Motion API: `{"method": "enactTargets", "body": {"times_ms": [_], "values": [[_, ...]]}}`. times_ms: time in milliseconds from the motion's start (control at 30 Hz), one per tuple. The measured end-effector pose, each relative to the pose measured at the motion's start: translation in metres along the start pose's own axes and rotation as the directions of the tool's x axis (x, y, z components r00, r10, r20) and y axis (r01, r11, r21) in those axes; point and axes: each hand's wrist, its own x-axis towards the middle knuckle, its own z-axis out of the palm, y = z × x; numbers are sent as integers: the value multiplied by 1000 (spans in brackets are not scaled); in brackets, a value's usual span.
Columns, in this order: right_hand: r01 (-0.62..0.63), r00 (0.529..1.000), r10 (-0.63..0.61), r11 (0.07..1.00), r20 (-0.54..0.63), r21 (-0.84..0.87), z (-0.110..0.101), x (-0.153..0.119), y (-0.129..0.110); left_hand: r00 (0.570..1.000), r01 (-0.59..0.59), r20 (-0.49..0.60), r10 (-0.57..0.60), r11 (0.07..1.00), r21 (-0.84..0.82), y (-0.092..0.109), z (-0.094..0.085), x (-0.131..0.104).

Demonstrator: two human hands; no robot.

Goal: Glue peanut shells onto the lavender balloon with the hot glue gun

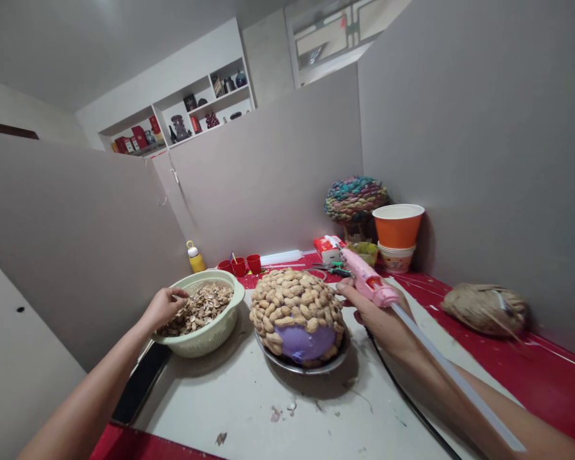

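Observation:
A purple balloon (pixel 304 343), largely covered with peanut shells (pixel 292 300), rests in a metal bowl (pixel 306 368) on the white board. My left hand (pixel 167 308) reaches over the rim of a pale green basket (pixel 204 345) full of peanut shells (pixel 204 308); its fingers are bent together, and whether they pinch a shell is hidden. My right hand (pixel 371 313) is wrapped round a pink glue gun (pixel 367 278) to the right of the balloon. A long clear glue stick (pixel 455 374) sticks out of the gun's back, and its nozzle points up and left.
Red cups (pixel 238 266), a yellow bottle (pixel 196 257), pliers (pixel 338 269) and a tissue pack (pixel 328 248) stand or lie behind. Orange tub (pixel 398 227), coloured ball-shaped piece (pixel 354 199) and twine bundle (pixel 483 308) are at right. A black cord (pixel 402 393) crosses the board; shell crumbs lie in front.

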Motion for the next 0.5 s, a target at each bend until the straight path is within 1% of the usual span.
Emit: {"method": "enactTargets", "body": {"times_ms": [67,167,267,367,500], "values": [[10,1000,-10,1000,3,-17,0,-1,-1,999,-31,13,31,999,19,8,5,9],[32,999,-33,999,-8,-38,0,-2,-4,994,-89,61,86,995,53,21,17,25],[41,999,-42,999,-14,-16,-1,0,-6,986,-133,112,122,986,100,29,27,38],[45,999,-45,999,-7,-2,-1,3,-2,981,-155,138,135,978,141,31,32,42],[59,998,-59,998,-4,-26,-3,5,3,980,-155,152,127,970,189,29,29,37]]}}
